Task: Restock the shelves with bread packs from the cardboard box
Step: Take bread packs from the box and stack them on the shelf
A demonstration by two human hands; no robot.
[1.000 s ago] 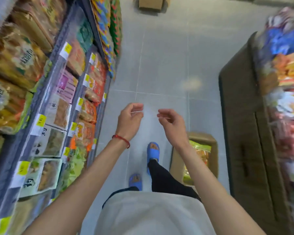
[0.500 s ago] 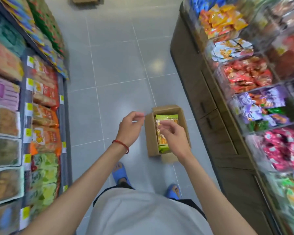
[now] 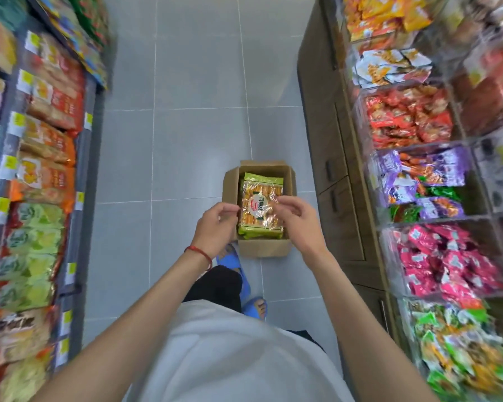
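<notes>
An open cardboard box [image 3: 262, 248] sits on the grey floor tiles in the aisle, just ahead of my feet. Inside lies a green and yellow bread pack [image 3: 261, 185] with a clear window and a red logo, on top of more of the same. My left hand [image 3: 215, 227], with a red cord at the wrist, and my right hand [image 3: 298, 220] hover in front of the box, high above it, fingers curled into a pinch. Whether they hold something thin and clear is not visible. The left shelves [image 3: 80, 181] carry orange and green packs.
A shelf rack with yellow price tags runs along the left. On the right, a wooden cabinet [image 3: 336, 158] carries clear bins [image 3: 407, 117] of red, purple, pink and green snacks. My blue sandals [image 3: 230, 261] stand beside the box. Grey floor stretches ahead.
My view has swung from the left shelves down to the aisle and the box. Both hands kept their pinched pose and now line up over the box.
</notes>
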